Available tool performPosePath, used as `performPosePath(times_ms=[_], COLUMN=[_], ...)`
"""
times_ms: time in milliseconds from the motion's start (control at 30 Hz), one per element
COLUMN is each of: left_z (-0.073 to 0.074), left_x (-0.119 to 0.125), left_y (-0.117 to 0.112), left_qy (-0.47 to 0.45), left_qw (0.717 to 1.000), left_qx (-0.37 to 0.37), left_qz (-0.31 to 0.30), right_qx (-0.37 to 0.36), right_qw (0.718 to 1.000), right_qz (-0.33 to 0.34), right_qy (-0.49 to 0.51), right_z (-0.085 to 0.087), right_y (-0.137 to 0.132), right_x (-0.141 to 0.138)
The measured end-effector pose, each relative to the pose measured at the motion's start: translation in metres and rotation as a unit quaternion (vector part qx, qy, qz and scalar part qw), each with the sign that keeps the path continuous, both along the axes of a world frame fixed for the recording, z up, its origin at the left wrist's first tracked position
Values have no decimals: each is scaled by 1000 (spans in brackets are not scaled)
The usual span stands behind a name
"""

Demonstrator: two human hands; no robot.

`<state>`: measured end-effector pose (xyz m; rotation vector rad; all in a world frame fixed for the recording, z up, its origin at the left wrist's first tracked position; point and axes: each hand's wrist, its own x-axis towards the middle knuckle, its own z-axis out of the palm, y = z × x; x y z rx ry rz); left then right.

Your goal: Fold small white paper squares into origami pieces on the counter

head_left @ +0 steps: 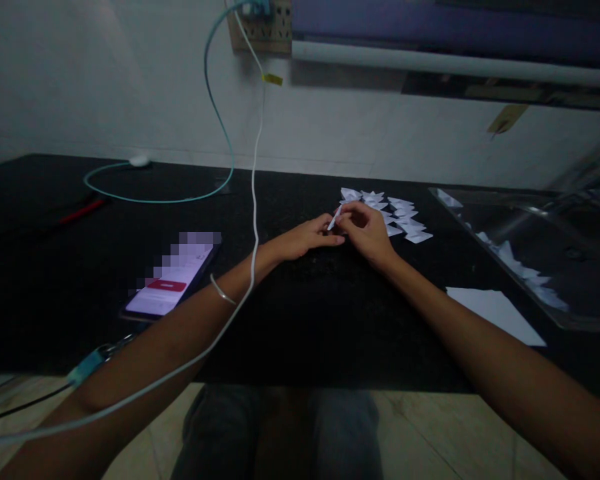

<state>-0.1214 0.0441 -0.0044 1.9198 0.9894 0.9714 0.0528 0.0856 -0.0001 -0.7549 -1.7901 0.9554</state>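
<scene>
A small folded white paper piece (335,218) stands between my two hands above the black counter. My right hand (367,230) pinches it from the right, with the fingers curled. On the other side, the fingers of my left hand (307,239) close against the paper's lower end, and the thumb stretches out beneath it. Just behind my right hand lie several folded paper pieces (405,217), pointed and laid in overlapping rows. My right hand hides part of them.
A phone (167,283) with a lit screen lies left of my left forearm. A white cable (255,180) hangs across that forearm. White paper sheets (495,313) lie to the right, beside a clear reflective panel (555,267). A teal cable (155,201) loops at the back left.
</scene>
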Motion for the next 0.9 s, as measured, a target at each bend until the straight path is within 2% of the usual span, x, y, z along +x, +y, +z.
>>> performPosePath(times_ms=[167, 400, 633, 900], left_z=[-1, -2, 7, 3], left_x=[-2, 2, 6, 5], left_y=[10, 12, 3, 3], left_qy=[-55, -66, -39, 11], left_qw=[995, 993, 997, 998], left_qx=[-80, -91, -55, -43], left_qz=[-14, 26, 43, 44], right_qx=[90, 230, 240, 264], right_qw=[993, 961, 955, 939], right_qz=[-18, -46, -29, -63], right_qy=[-78, -148, -173, -210], right_z=[0, 1, 1, 2], right_y=[-6, -12, -15, -13], right_x=[1, 2, 1, 2])
